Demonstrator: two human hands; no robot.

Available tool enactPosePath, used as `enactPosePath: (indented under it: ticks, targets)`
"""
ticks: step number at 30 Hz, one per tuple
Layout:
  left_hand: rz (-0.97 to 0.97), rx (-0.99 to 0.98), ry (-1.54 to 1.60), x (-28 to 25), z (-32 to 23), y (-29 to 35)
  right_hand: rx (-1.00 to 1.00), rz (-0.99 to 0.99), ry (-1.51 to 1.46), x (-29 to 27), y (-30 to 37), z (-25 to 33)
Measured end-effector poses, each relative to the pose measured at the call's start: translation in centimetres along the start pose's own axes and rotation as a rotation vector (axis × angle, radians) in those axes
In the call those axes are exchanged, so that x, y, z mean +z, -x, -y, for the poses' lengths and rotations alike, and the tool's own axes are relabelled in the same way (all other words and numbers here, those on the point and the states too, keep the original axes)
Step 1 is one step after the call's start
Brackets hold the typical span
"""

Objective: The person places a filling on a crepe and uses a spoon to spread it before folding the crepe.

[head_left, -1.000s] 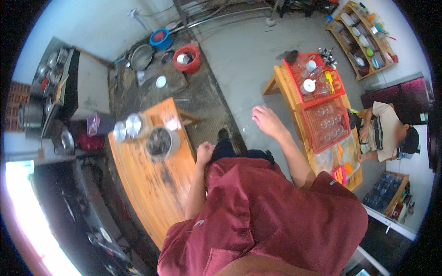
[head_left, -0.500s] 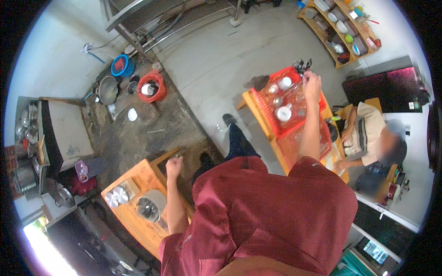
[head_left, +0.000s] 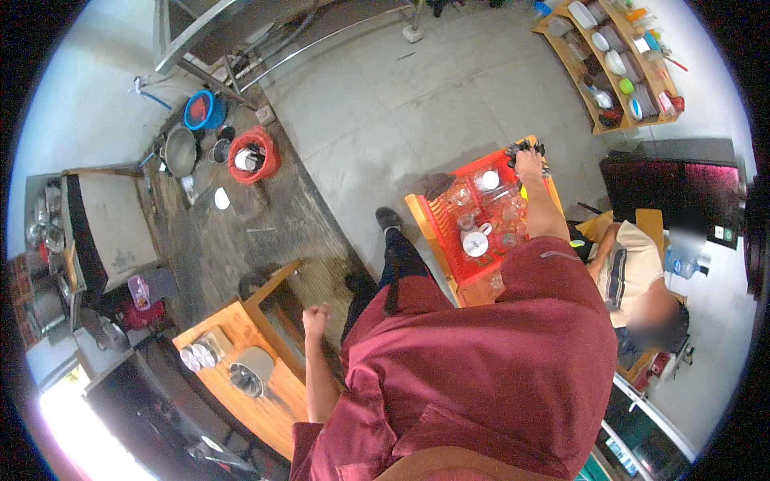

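My right hand (head_left: 529, 164) reaches forward to the far corner of a red plastic basket (head_left: 438, 223). Its fingers are closed at a bunch of dark, thin objects (head_left: 513, 151), too small to name. Inside the basket are a white mug (head_left: 475, 243), a white round cup or lid (head_left: 487, 180) and several clear glasses (head_left: 460, 196). My left hand (head_left: 315, 321) hangs with curled fingers beside the wooden table on the left, touching nothing; no object shows in it.
The left wooden table (head_left: 281, 409) bears a pale pot (head_left: 258, 361) and metal canisters (head_left: 192, 357). A person (head_left: 634, 264) sits right of the basket's table. Red (head_left: 241, 168) and blue tubs (head_left: 210, 108) stand on the wet floor. A wooden shelf (head_left: 561, 44) holds dishes.
My body has come closer to the basket, which now sits lower and further left in view. The right hand stays at the dark bunch by its corner. My left hand has swung slightly lower.
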State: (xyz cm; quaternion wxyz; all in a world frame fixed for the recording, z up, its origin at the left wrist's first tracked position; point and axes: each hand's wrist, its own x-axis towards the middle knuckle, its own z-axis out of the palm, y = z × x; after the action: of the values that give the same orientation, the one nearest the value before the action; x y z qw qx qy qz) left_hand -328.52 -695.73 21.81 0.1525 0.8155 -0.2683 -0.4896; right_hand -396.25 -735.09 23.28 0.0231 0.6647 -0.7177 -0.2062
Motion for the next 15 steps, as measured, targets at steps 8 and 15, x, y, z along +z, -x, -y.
enactPosePath:
  ticks: [8,15]
  targets:
    - [-0.099,-0.022,0.056,0.0,1.3,3.0,-0.139,-0.429,-0.009,-10.5,1.4,0.9]
    - [-0.268,0.253,0.045,-0.8,0.0,8.0,-0.481,-0.282,-1.163,-26.2,7.1,16.9]
